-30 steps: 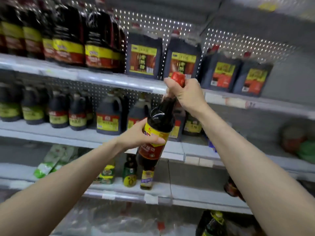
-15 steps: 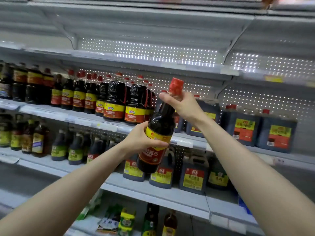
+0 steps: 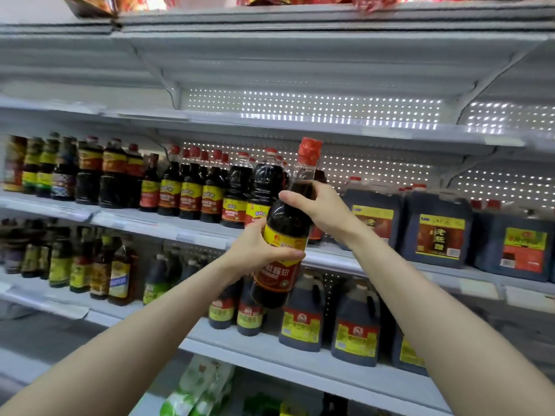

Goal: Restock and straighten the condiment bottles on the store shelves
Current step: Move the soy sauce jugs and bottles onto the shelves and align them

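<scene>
I hold a tall dark soy sauce bottle [image 3: 285, 223] with a red cap and a yellow-and-red label, slightly tilted, in front of the shelves. My left hand [image 3: 255, 250] grips its body at the label. Around the neck below the cap curl the fingers of my right hand [image 3: 318, 205]. Just behind the bottle stands a row of similar red-capped bottles [image 3: 210, 187] on the white shelf [image 3: 168, 226].
Large dark jugs [image 3: 435, 229] with yellow-red labels stand on the same shelf to the right. The shelf below carries handled jugs [image 3: 354, 325] and smaller bottles [image 3: 90, 265]. The shelf above [image 3: 300, 127] shows bare pegboard. Green packets [image 3: 201, 388] lie on the bottom shelf.
The view has tilted upward. Both hands have lifted the bottle from the lower shelf level up to the row of red-capped bottles, and my right hand has slid from the cap down to the neck.
</scene>
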The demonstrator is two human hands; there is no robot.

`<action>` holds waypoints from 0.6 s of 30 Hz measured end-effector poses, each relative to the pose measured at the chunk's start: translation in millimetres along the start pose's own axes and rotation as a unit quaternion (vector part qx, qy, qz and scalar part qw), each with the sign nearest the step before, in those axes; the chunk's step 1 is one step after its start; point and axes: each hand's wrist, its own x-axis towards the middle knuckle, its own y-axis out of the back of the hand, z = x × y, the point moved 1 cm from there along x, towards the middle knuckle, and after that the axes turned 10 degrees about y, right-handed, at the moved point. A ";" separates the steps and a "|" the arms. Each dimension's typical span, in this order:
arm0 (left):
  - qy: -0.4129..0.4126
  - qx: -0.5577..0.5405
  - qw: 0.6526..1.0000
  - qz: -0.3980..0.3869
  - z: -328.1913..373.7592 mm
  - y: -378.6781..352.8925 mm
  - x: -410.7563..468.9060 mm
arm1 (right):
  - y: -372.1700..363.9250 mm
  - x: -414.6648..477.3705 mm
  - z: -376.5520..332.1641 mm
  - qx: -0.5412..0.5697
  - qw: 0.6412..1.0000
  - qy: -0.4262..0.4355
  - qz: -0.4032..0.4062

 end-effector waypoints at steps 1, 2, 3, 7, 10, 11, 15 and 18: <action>0.003 0.003 1.000 -0.007 -6.7 19.0 1.9 | -16.8 9.9 -2.0 0.003 1.000 0.004 0.001; 0.003 0.004 1.000 -0.017 -13.0 37.6 3.6 | -32.2 19.4 -4.5 0.005 1.000 0.005 0.004; 0.011 -0.001 1.000 -0.028 -19.2 56.2 4.6 | -47.1 28.6 -6.5 0.006 1.000 0.004 0.008; 0.029 -0.016 0.997 -0.076 -41.3 126.6 7.3 | -100.7 62.0 -11.9 0.019 1.000 -0.003 0.013; 0.020 -0.019 0.997 -0.074 -55.7 172.3 15.6 | -137.8 87.7 -15.6 0.018 1.000 -0.001 0.009; 0.019 -0.019 0.997 -0.067 -58.9 181.2 17.5 | -145.7 93.7 -16.2 0.019 1.000 0.000 0.007; 0.008 -0.031 0.999 -0.037 -76.2 220.2 32.2 | -181.7 124.9 -12.8 0.021 1.000 0.005 -0.004; -0.003 -0.036 0.999 -0.026 -88.5 246.6 49.7 | -204.2 149.9 -6.3 0.008 1.000 0.004 -0.005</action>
